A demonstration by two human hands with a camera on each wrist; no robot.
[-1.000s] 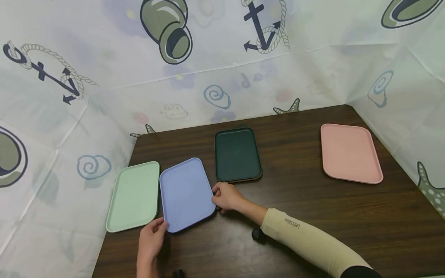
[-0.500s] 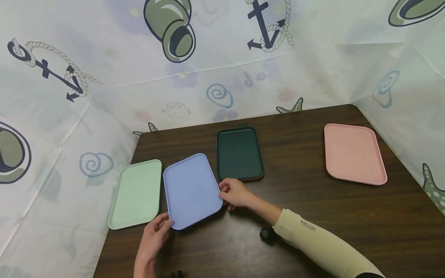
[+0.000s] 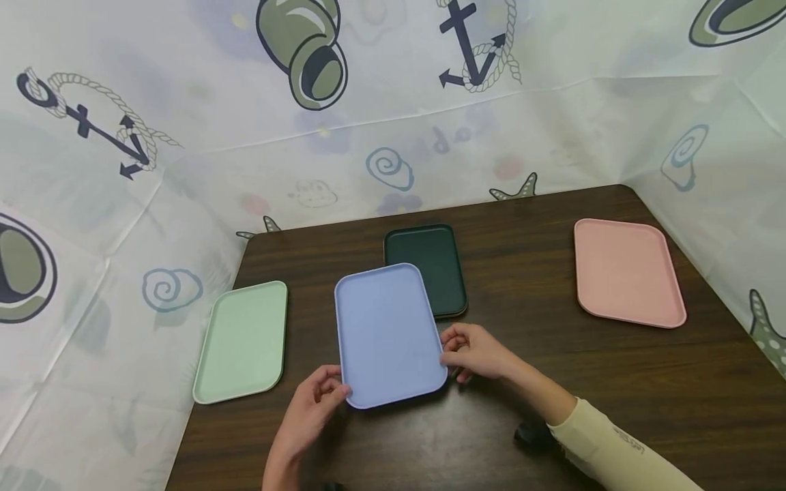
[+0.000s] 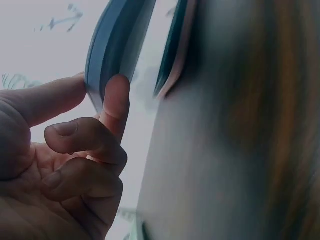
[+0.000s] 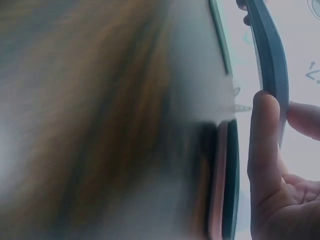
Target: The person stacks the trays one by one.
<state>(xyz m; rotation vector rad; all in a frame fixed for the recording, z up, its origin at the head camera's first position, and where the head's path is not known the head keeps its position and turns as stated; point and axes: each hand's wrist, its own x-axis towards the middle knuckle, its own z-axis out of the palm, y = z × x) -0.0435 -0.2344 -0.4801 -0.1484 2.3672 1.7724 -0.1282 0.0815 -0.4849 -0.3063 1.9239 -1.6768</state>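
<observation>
A blue-lavender rectangular tray [image 3: 389, 334] is held in the air between both hands. My left hand [image 3: 310, 409] pinches its lower left corner, thumb on one face and index finger [image 4: 117, 97] on the other. At the right edge, my right hand [image 3: 479, 351] pinches the tray between thumb and fingers. Behind it, a dark green tray [image 3: 439, 273] is partly covered by the blue one in the head view. Under the dark green tray a pink tray edge [image 5: 218, 185] shows in the right wrist view.
A mint green tray [image 3: 242, 344] lies at the table's left side. Far right, a pink tray [image 3: 629, 273] lies near the edge of the brown wooden table [image 3: 522, 259]. A small black object [image 3: 533, 436] is beside the right forearm. Printed white cloth [image 3: 276, 170] surrounds the table.
Both hands have carried the blue tray right, away from the mint green tray, so it now overlaps the dark green tray in the head view. It has also turned straighter.
</observation>
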